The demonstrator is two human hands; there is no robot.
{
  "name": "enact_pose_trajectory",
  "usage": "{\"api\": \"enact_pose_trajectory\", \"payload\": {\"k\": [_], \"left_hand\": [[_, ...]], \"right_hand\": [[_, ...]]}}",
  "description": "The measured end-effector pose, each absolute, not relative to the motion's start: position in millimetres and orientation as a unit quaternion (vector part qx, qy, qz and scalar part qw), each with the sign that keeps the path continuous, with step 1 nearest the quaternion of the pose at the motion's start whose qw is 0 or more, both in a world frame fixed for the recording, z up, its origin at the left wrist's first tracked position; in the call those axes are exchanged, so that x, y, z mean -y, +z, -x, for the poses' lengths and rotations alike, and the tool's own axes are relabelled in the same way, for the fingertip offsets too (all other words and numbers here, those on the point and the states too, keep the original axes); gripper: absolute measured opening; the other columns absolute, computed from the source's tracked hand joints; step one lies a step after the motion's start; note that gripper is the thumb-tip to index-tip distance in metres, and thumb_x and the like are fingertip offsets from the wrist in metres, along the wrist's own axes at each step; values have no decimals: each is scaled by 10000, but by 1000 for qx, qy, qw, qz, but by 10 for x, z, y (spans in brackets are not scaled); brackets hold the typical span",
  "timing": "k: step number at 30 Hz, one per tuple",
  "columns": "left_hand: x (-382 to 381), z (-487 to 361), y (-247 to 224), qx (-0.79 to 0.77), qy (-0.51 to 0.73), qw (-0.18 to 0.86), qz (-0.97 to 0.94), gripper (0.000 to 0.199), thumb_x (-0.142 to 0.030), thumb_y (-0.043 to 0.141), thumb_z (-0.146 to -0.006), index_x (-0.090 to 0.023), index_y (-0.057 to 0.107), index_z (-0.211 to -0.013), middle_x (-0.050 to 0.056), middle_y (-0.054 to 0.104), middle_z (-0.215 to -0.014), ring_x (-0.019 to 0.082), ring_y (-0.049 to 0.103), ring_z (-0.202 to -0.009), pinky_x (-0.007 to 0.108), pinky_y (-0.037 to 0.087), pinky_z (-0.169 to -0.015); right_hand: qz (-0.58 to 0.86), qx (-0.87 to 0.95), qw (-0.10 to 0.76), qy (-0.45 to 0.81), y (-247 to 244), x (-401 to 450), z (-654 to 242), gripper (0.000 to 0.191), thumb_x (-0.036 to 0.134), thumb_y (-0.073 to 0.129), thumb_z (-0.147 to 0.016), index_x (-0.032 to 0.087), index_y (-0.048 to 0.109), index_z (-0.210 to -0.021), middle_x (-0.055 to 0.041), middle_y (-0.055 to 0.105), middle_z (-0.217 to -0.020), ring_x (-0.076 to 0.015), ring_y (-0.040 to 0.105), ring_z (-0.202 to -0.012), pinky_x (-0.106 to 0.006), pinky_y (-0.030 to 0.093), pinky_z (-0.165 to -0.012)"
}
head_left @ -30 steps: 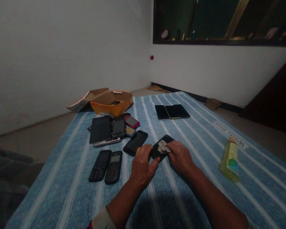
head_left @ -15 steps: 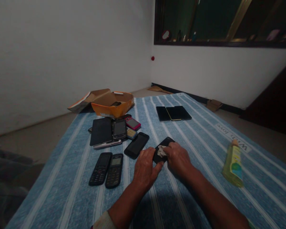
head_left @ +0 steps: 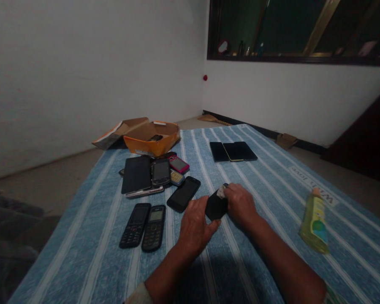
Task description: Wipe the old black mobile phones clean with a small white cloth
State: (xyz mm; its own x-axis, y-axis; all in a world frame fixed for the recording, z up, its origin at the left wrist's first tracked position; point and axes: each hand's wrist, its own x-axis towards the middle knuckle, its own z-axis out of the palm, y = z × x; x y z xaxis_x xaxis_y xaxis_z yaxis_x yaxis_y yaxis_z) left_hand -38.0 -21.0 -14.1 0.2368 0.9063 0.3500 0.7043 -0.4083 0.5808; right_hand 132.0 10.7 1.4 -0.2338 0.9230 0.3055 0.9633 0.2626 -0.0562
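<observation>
A black phone (head_left: 216, 207) lies between my two hands at the middle of the striped cloth. My left hand (head_left: 194, 223) grips its left and near edges, thumb at the near end. A crumpled pale cloth (head_left: 221, 191) is pinched in my right hand (head_left: 240, 203) and pressed on the phone's far end. Just left of my hands is a black smartphone (head_left: 183, 194). Two keypad phones, one (head_left: 135, 225) beside the other (head_left: 153, 228), lie nearer on the left.
Behind them are piled phones (head_left: 136, 174) and an open orange box (head_left: 152, 145). Three dark phones (head_left: 233, 151) lie in a row farther back. A yellow-green bottle (head_left: 315, 221) is at the right on the striped cloth (head_left: 272, 253).
My right hand has moved the pale cloth from the middle of the phone to its far end. The phone looks tilted differently, and the whole view has shifted slightly.
</observation>
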Motion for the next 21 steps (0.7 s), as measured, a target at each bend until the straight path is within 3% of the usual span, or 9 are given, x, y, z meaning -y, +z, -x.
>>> {"api": "enact_pose_trajectory", "payload": {"k": [4,10,17,21], "left_hand": [[206,379,-149,-529,322,151,-770,545,-248,692,-709,-187,511,-1220,116,638,-1103,322,570,-1050,480,494,-875],[208,373,-171,-525,349,143,-763,564,-244,674,-736,-190,467,-1258,108,634,-1130,295,584,-1043,455,501,-882],[206,376,-162,-555,317,143,-756,637,-264,703,-702,-149,458,-1278,142,614,-1170,335,566,-1116,487,507,-893],[188,382,-191,-552,315,145,-759,654,-280,713,-694,-134,459,-1279,149,616,-1172,341,565,-1124,495,505,-904]], "right_hand": [[627,762,143,-77,6,-169,-1347,219,70,469,-877,173,660,-846,-68,612,-854,-193,504,-817,-299,301,-669],[488,858,158,-36,12,-38,-1018,179,110,500,-889,171,653,-960,-49,613,-885,-186,497,-837,-298,318,-713],[615,778,113,-63,52,-248,-1223,245,52,469,-852,167,659,-955,-91,603,-925,-209,501,-872,-310,320,-697],[587,798,125,-55,44,-153,-1188,216,66,489,-853,170,653,-946,-81,610,-926,-207,495,-879,-309,324,-710]]}}
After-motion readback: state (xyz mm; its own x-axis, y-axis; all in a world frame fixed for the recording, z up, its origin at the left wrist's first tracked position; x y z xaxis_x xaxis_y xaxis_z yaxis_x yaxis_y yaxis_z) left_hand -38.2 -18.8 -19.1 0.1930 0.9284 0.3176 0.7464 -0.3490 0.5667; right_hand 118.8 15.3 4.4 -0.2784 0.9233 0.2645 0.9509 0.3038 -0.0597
